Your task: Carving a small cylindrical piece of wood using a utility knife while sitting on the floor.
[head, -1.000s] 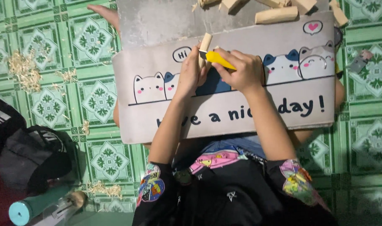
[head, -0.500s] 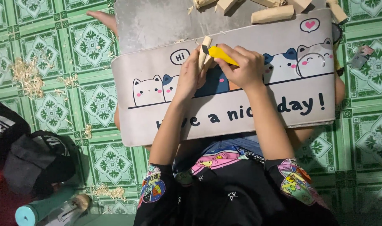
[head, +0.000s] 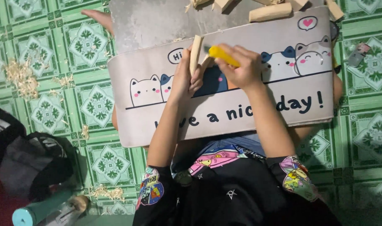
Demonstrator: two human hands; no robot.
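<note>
Change: since the earlier frames both hands are staying on the mat, the stick is remaining upright in the left grip, and the yellow tool is still pressing near its lower end; only the view is shifting slightly.
Left hand: the left hand point(head: 184, 79) is grasping a wooden stick point(head: 195, 53), fingers point(head: 196, 82) wrapping its lower part.
Stick: it is standing nearly upright above the mat, top end free, lower end hidden in the grip.
Right hand: the right hand point(head: 240, 69) is clenching around a yellow knife point(head: 223, 55); its blade end is pointing toward the stick, whether touching I cannot tell.
Mat: a grey mat with cartoon cats point(head: 258, 113) is lying across the person's lap, under both hands.
Board: a grey board point(head: 157, 21) is lying beyond the mat, carrying several wood blocks point(head: 269, 11) along its far edge.
Floor: green patterned tile floor point(head: 48, 113) is showing wood shavings point(head: 21, 77) to the left.
Near corner: a teal tube point(head: 38, 209) and dark bags point(head: 32, 163) are lying on the floor, well apart from the hands.
</note>
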